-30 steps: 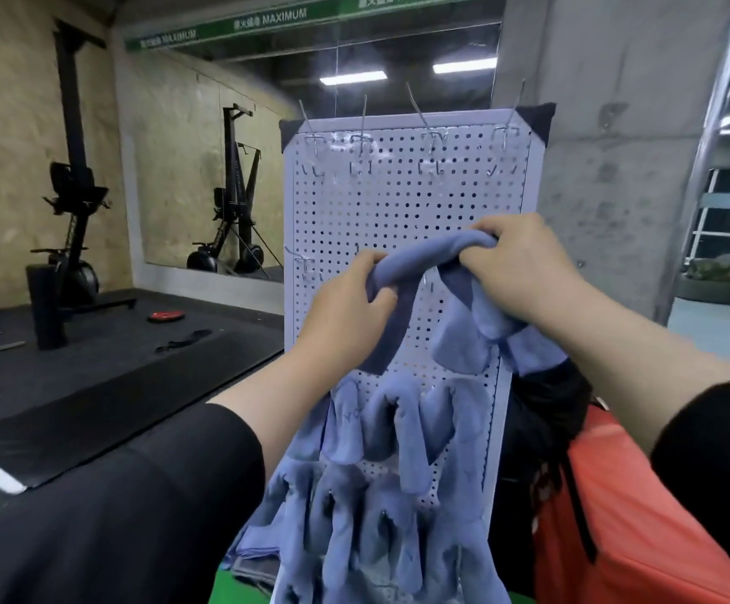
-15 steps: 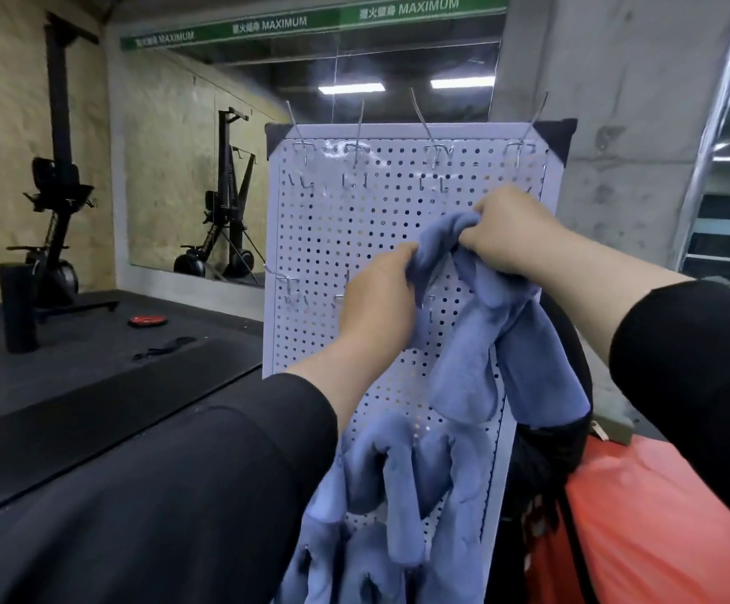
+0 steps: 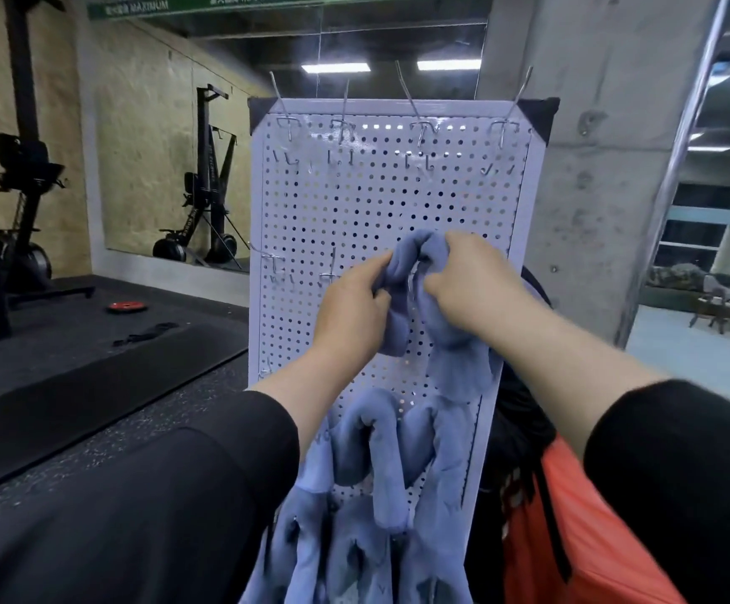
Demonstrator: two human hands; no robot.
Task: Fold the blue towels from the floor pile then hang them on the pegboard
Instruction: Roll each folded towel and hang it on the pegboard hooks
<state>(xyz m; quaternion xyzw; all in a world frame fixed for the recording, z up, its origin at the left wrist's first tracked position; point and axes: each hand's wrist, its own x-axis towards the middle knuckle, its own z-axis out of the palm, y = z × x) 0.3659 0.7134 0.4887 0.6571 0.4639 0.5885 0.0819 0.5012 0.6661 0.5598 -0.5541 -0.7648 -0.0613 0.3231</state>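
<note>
A white pegboard (image 3: pixel 389 198) stands upright in front of me, with bare metal hooks along its top row and mid-left. Against its middle right, both hands hold one folded blue towel (image 3: pixel 454 364). My left hand (image 3: pixel 352 307) pinches the towel's left fold. My right hand (image 3: pixel 469 285) grips its right fold, and the towel's top loops over between them. A thin metal hook shows in the gap between the hands. Several more blue towels (image 3: pixel 380 468) hang lower on the board.
A grey concrete pillar (image 3: pixel 594 167) rises right behind the board. An orange and black bag (image 3: pixel 541 538) sits at its lower right. Black gym mats (image 3: pixel 93 364), exercise machines (image 3: pixel 19 202) and a small red disc (image 3: pixel 127 306) lie to the left.
Both hands have drawn closer together and brought the towel lower on the board, onto its middle right. The towel now bunches in a tight loop between them.
</note>
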